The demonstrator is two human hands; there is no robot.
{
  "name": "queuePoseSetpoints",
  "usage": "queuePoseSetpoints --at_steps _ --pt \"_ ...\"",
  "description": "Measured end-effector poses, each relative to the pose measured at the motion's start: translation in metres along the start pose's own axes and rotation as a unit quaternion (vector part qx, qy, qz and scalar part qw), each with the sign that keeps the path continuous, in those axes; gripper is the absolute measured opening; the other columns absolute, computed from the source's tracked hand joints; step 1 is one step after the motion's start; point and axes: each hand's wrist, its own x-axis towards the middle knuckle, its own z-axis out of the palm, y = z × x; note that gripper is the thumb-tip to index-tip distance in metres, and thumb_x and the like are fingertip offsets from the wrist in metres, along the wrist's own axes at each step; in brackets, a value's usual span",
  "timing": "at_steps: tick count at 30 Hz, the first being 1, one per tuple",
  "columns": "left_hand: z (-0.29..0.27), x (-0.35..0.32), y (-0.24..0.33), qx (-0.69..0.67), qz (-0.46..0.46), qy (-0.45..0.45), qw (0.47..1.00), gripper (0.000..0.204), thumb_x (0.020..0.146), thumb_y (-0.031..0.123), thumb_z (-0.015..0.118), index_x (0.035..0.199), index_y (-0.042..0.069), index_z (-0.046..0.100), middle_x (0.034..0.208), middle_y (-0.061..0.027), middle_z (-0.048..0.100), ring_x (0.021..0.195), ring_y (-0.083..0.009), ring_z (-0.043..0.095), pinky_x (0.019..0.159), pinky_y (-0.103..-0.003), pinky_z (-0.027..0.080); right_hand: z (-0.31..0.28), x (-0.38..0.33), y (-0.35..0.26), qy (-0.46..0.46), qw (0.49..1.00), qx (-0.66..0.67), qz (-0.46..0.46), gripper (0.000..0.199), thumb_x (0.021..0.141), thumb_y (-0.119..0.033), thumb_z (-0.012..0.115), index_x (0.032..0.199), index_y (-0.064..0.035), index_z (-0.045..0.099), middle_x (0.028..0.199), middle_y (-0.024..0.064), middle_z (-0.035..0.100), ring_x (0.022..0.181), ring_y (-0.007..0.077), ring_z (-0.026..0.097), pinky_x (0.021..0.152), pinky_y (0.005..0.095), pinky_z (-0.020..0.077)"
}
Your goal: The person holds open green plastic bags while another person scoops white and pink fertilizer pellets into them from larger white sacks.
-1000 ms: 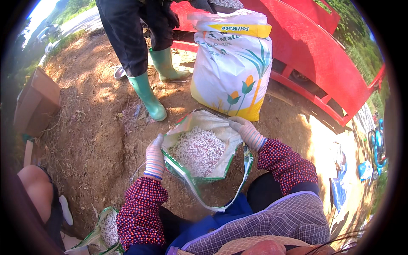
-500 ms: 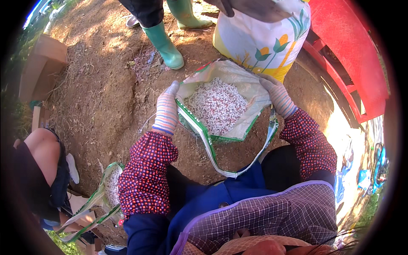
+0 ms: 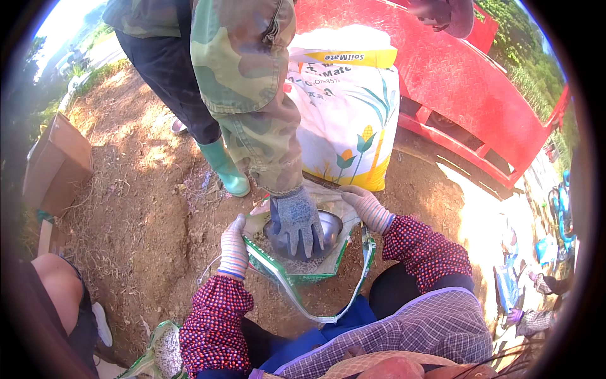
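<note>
My left hand (image 3: 234,250) in a striped knit glove grips the left rim of a green-edged woven bag (image 3: 297,273) with pale granules inside. At the bag's right rim, my right hand (image 3: 368,208) in a matching glove holds it open. Another person's grey-gloved hand (image 3: 297,222), in a camouflage sleeve, presses a metal bowl (image 3: 329,226) down into the bag between my hands.
A large white and yellow sack (image 3: 346,120) stands upright behind the bag, against a red metal vehicle body (image 3: 467,95). The other person's green rubber boot (image 3: 226,169) stands on bare soil. A cardboard box (image 3: 53,163) lies at left; a second small bag (image 3: 165,350) near my left elbow.
The other person has leaned in and put a gloved hand with a metal bowl into the bag, covering most of the granules. My hands still hold the rims.
</note>
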Motion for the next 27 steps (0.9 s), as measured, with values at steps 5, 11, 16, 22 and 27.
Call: queuePoseSetpoints --at_steps 5,11,16,22,27 --pt "-0.001 0.002 -0.013 0.037 -0.036 0.008 0.999 0.032 0.095 0.033 0.059 0.107 0.003 0.060 0.095 -0.0058 0.061 0.079 -0.0191 0.058 0.075 -0.035 0.049 -0.003 -0.003 0.022 -0.001 0.999 0.051 0.015 0.041 0.096 -0.020 0.054 0.129 0.0040 0.055 0.121 0.0118 0.062 0.113 0.0194 0.056 0.100 0.0301 0.0433" --pt "-0.020 0.017 -0.024 -0.015 -0.036 -0.019 0.999 0.034 0.097 0.029 0.057 0.113 -0.001 0.061 0.105 -0.0102 0.066 0.092 -0.0224 0.062 0.084 -0.036 0.049 0.006 0.004 0.025 -0.040 0.943 0.322 0.069 0.040 0.097 -0.021 0.054 0.129 0.0032 0.056 0.120 0.0106 0.062 0.111 0.0188 0.057 0.100 0.0316 0.0433" --pt "-0.015 0.012 -0.022 -0.002 -0.040 -0.013 0.999 0.034 0.097 0.028 0.056 0.113 -0.002 0.061 0.105 -0.0101 0.066 0.093 -0.0226 0.062 0.086 -0.036 0.048 0.004 -0.004 0.020 0.000 0.997 0.071 0.037 0.042 0.096 -0.023 0.056 0.129 0.0027 0.056 0.123 0.0125 0.061 0.114 0.0200 0.054 0.100 0.0319 0.0409" --pt "-0.015 0.014 -0.025 0.001 -0.024 -0.005 1.000 0.040 0.093 0.033 0.063 0.110 -0.002 0.065 0.098 -0.0080 0.065 0.087 -0.0204 0.058 0.082 -0.035 0.045 0.004 -0.005 0.017 0.002 0.997 0.070 0.038 0.042 0.095 -0.023 0.057 0.129 0.0018 0.056 0.121 0.0119 0.062 0.112 0.0195 0.055 0.099 0.0318 0.0414" --pt "-0.020 0.016 -0.026 0.012 -0.019 -0.008 1.000 0.041 0.092 0.034 0.063 0.110 -0.002 0.066 0.098 -0.0075 0.064 0.086 -0.0197 0.057 0.081 -0.035 0.045 0.005 -0.007 0.010 -0.003 0.997 0.063 0.034 0.043 0.095 -0.024 0.057 0.129 0.0018 0.056 0.120 0.0115 0.062 0.111 0.0189 0.055 0.098 0.0315 0.0422"
